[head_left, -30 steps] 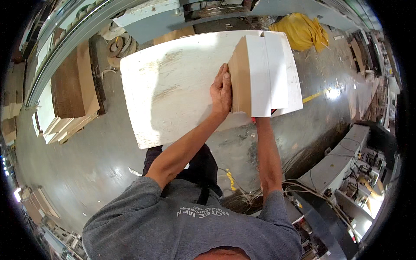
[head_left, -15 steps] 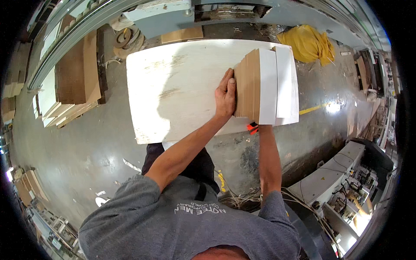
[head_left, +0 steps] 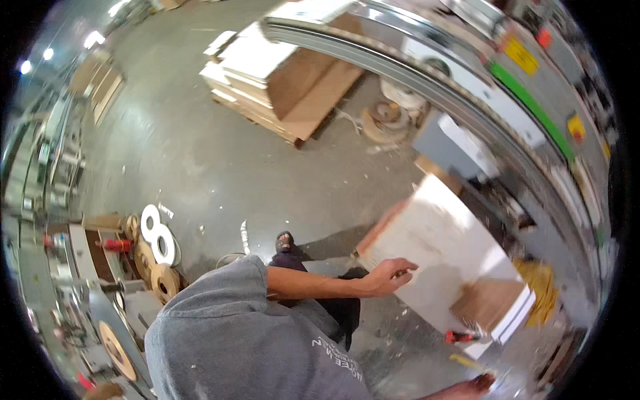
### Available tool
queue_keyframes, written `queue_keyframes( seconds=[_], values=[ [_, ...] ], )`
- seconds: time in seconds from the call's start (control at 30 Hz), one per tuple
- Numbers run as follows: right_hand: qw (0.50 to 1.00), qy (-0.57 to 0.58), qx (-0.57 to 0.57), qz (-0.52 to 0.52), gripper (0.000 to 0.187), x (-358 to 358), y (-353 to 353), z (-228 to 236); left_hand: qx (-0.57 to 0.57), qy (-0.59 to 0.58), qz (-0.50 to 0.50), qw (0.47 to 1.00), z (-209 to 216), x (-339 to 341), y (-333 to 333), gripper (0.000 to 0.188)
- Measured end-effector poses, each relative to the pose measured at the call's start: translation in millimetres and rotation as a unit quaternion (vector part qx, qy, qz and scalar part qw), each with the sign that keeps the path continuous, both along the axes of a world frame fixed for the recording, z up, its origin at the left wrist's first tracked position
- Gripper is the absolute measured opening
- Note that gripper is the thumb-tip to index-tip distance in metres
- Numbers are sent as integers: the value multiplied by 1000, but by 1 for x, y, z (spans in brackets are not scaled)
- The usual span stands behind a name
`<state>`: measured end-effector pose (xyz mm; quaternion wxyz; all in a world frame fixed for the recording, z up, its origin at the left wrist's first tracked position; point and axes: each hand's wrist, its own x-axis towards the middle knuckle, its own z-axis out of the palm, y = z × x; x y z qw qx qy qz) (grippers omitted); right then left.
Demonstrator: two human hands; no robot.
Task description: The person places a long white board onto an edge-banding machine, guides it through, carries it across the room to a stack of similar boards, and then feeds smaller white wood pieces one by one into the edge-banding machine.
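Note:
My left hand (head_left: 392, 275) is above the left part of the white board surface (head_left: 443, 243), away from the stack. Its fingers are loosely bent, with nothing visible in them. My right hand (head_left: 477, 385) is at the lower edge, off the near corner of the board; it is dark and smeared, so its fingers cannot be made out. A stack of brown panels (head_left: 487, 303) with white outer faces lies at the right end of the board, touched by neither hand. Beside the stack, at the board's near edge, is a red and black tool (head_left: 460, 337).
Past the board lies a yellow cloth or sack (head_left: 539, 290). A long metal rail (head_left: 413, 73) crosses the upper right. Stacked panels (head_left: 280, 83) stand on the floor further off. White rolls (head_left: 162, 245) and brown rolls (head_left: 165, 282) are at the left, beside machinery.
Both hands have let go of the panel stack and drawn away from it. The view has swung left, so board and stack now appear lower right. My body is turned.

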<state>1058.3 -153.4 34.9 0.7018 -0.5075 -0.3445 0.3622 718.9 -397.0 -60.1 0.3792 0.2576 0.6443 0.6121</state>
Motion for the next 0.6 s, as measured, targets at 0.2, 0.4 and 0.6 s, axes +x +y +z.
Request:
queue_keyframes(
  seconds=[0.2, 0.4, 0.6],
  values=[
    [889, -95, -101, 437, 41, -154, -127, -75, -3, 24, 78, 997, 5, -86, -164, 35],
    [644, -161, -293, 688, 37, -448, -395, -82, -42, -7, 180, 983, 26, -196, -329, 33],
    [380, -163, -257, 874, 41, -587, -536, -119, -13, -121, 529, 840, -9, -275, -529, 34]
  ],
)
